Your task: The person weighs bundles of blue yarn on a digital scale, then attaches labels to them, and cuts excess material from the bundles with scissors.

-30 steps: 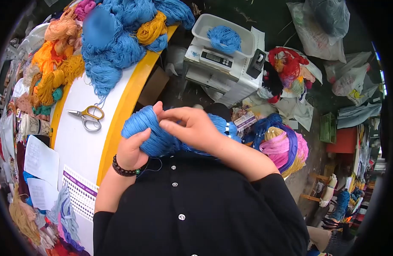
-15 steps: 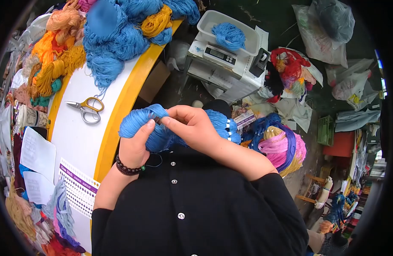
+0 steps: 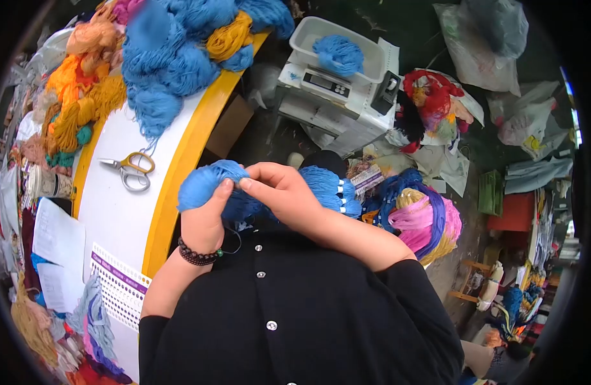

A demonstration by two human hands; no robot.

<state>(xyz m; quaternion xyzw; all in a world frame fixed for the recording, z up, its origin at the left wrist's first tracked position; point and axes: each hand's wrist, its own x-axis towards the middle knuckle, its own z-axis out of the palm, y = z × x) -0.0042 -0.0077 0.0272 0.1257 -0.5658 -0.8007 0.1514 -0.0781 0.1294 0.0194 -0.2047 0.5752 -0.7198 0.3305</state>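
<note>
My left hand (image 3: 204, 221) is closed around a skein of blue yarn (image 3: 202, 186) in front of my chest, with its thumb on top. The fingertips of my right hand (image 3: 282, 192) are pinched together at the skein's right edge, close to my left thumb. Exactly which strands they grip is too small to make out. Below the hands, a thin dark loop of thread hangs near the beaded bracelet on my left wrist. More blue skeins (image 3: 327, 186) with white ties lie behind my right forearm.
Scissors (image 3: 136, 168) lie on the white table (image 3: 125, 212) with a yellow edge (image 3: 180, 173). Blue yarn (image 3: 173, 58) is heaped at its far end. A digital scale (image 3: 326, 83) carries a white tub (image 3: 375, 58) of blue yarn. Pink and purple yarn (image 3: 424, 218) sits at right.
The raised loop at the top right of the skein now lies lower, and the gap between the two hands' fingertips has narrowed. My right hand has shifted slightly left.
</note>
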